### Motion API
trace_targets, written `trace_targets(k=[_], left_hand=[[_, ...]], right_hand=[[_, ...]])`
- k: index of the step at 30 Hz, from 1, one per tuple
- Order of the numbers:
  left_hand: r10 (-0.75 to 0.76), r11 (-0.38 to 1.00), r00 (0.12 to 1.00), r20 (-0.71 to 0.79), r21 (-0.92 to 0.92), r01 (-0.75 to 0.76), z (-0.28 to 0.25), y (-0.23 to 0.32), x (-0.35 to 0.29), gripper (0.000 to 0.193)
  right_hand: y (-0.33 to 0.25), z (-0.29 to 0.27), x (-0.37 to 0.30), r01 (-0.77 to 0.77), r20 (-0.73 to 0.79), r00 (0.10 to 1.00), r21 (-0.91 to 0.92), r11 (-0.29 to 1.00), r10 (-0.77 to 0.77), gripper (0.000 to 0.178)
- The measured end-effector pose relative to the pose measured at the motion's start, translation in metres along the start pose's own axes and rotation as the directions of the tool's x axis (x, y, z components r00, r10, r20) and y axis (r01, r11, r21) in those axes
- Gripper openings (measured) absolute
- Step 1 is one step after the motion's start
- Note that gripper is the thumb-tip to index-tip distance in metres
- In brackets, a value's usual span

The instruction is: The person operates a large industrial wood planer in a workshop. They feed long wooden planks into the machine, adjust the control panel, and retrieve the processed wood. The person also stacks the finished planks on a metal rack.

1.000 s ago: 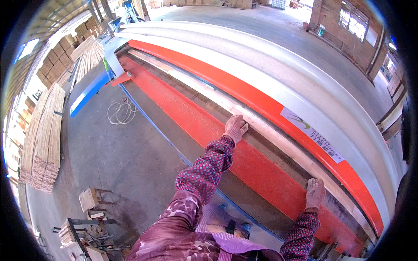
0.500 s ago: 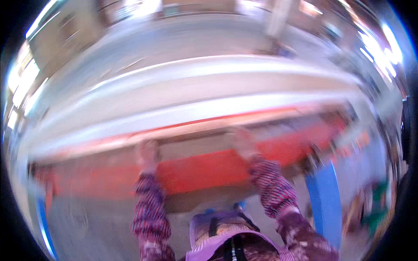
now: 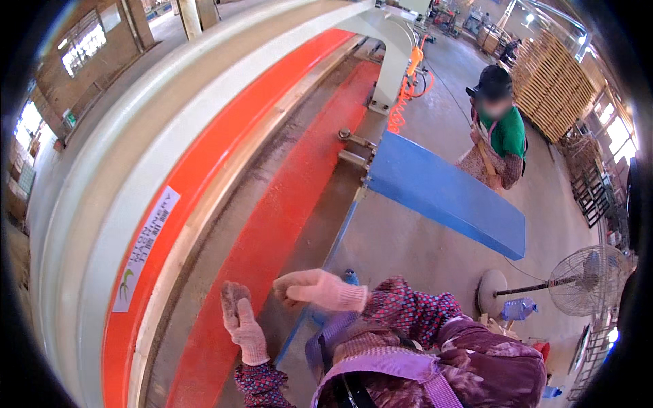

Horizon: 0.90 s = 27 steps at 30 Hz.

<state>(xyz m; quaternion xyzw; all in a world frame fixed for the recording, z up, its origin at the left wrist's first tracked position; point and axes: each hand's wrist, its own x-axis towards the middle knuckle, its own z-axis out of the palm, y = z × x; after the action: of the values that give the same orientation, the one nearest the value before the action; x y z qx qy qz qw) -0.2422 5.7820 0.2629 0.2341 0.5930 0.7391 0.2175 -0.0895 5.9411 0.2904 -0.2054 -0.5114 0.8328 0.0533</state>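
Observation:
Both my hands wear pale pink knitted gloves with dark, soiled fingers. My left hand [image 3: 241,323] is over the near red beam [image 3: 275,221] of a long machine, its fingers stretched and nothing visible in them. Just to its right, my right hand [image 3: 318,289] points left across my front, fingers loosely extended and likewise holding nothing I can see. A small gap separates the two hands. Left of them a pale wooden strip [image 3: 203,212] lies along the machine's orange-red upper beam [image 3: 197,170]. Whether either glove touches the red beam is hard to tell.
A blue machine leg [image 3: 442,190] juts out to the right. Beyond it a person [image 3: 507,136] in green holds a wooden piece. A standing fan [image 3: 588,279] and a plastic bottle [image 3: 519,309] are at right. Stacked wood [image 3: 558,85] and a coiled orange hose [image 3: 398,112] are farther back.
My view has swung to the right, bringing the person and the fan in. My hands have come away from the wooden strip, back toward my body and closer together.

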Motion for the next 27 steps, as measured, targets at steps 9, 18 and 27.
trace_targets(k=[9, 18, 27], left_hand=[[-0.022, 0.972, 0.992, 0.123, 0.234, -0.008, 0.059, -0.021, -0.096, 0.049], [-0.224, 0.974, 0.951, 0.212, 0.083, 0.211, 0.173, -0.053, -0.173, 0.051], [0.008, 0.660, 0.898, 0.440, 0.673, -0.335, 0.377, -0.079, -0.183, 0.070]], right_hand=[[0.038, -0.045, -0.086, -0.127, -0.145, 0.978, 0.144, 0.981, 0.148, 0.039], [0.053, -0.098, -0.197, -0.107, 0.044, 0.993, 0.008, 0.994, 0.106, 0.043], [0.094, -0.238, -0.411, -0.171, -0.286, 0.958, -0.479, 0.861, 0.031, 0.044]])
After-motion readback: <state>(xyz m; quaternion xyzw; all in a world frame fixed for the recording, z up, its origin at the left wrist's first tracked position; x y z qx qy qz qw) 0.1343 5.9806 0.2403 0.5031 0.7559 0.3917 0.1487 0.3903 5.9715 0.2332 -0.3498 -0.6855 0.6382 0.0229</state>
